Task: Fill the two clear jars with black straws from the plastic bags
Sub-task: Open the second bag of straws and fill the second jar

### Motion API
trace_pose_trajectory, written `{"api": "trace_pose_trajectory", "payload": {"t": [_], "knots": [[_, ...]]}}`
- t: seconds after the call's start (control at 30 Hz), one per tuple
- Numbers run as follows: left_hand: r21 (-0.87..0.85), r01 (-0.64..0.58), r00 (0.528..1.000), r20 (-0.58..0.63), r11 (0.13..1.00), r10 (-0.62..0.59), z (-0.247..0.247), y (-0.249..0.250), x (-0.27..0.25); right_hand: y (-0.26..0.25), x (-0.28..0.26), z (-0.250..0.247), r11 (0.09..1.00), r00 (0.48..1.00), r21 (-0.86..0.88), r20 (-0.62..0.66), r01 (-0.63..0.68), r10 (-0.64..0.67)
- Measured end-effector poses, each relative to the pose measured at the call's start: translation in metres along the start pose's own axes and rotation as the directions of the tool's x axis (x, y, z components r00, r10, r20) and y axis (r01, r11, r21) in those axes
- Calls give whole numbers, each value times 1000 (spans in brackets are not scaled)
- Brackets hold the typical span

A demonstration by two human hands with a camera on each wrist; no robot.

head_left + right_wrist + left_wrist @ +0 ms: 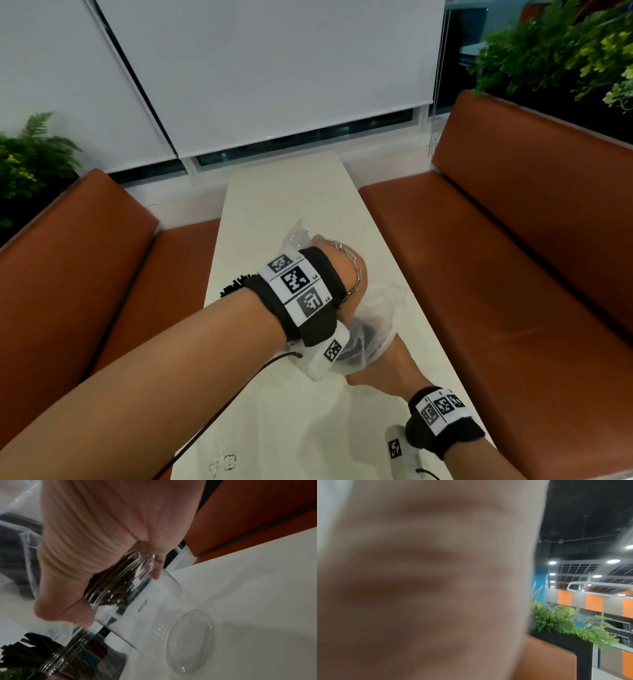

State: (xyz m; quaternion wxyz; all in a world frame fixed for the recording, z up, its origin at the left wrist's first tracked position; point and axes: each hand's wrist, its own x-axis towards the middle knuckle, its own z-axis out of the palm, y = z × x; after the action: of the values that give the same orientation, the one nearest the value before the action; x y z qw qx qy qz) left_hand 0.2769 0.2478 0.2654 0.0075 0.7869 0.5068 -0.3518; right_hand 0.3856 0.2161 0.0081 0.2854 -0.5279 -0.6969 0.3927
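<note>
Clear jar (137, 588), threaded, tilted

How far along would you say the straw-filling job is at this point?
One jar already holds black straws. In hand: the right hand grips the second, still-empty jar while the left hand works a plastic bag of straws. That jar remains to fill.

Left hand (346, 270) raised, right hand (387, 370) gripping
</note>
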Motion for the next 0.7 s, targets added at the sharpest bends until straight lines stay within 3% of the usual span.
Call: {"api": "trace_pose_trajectory", "payload": {"t": [0.07,0.13,0.2,0.33,0.43,0.5,0.57,0.7], "knots": [[103,10,999,-33,995,-7,-10,-5,1,4,0,3,1000,1000,4,-3,-21,21],[98,36,992,-127,995,-23,-22,-13,-3,3,-2,3,999,999,35,-14,-37,37],[-92,-13,967,-255,996,-11,-26,-29,-5,5,-3,4,996,998,65,-20,-56,58],[-445,-265,856,-517,855,-4,-27,-52,-9,7,-2,6,990,995,100,-20,-100,102],[-547,-387,763,-642,742,-76,-23,-50,-7,7,-2,5,980,990,151,-44,-128,136],[-584,-427,734,-670,691,-113,-22,-46,-4,9,-3,6,975,988,173,-47,-138,148],[-597,-426,733,-668,679,-127,-23,-42,-2,9,-3,6,973,988,186,-48,-138,150],[-553,-390,762,-643,736,-80,-33,-45,-12,9,-3,7,970,988,205,-54,-133,147]]}}
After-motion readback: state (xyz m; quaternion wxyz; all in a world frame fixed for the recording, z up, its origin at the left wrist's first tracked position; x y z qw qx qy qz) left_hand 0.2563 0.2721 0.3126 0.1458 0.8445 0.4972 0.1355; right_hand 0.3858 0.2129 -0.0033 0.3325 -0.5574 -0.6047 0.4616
